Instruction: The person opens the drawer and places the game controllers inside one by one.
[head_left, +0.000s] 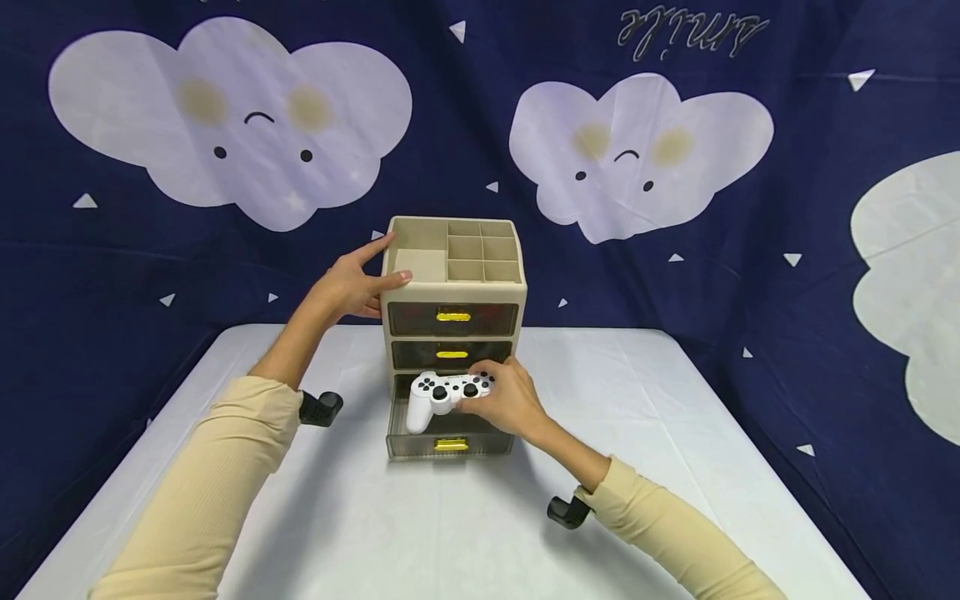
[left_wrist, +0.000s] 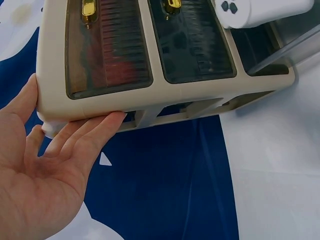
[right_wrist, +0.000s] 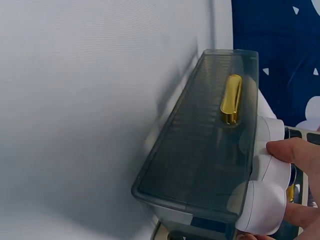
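A white game controller [head_left: 442, 393] is held by its right side in my right hand [head_left: 510, 398], thumb and fingers pinching it. It is over the pulled-out bottom drawer [head_left: 420, 446] of a beige desktop organizer [head_left: 457, 292]. In the right wrist view, the controller [right_wrist: 265, 200] overlaps the top edge of the smoky clear drawer [right_wrist: 200, 145]. My left hand [head_left: 348, 283] rests against the organizer's upper left corner, thumb at the top front rim. The left wrist view shows the left fingers [left_wrist: 95, 137] fairly straight along the side wall.
Two closed drawers with gold handles, the upper one [head_left: 453, 318] and the middle one [head_left: 452, 355], sit above the pulled-out drawer. A divided tray [head_left: 483, 248] tops the organizer. It stands on a white-covered table [head_left: 615, 400] before a navy cloud-print cloth [head_left: 465, 108].
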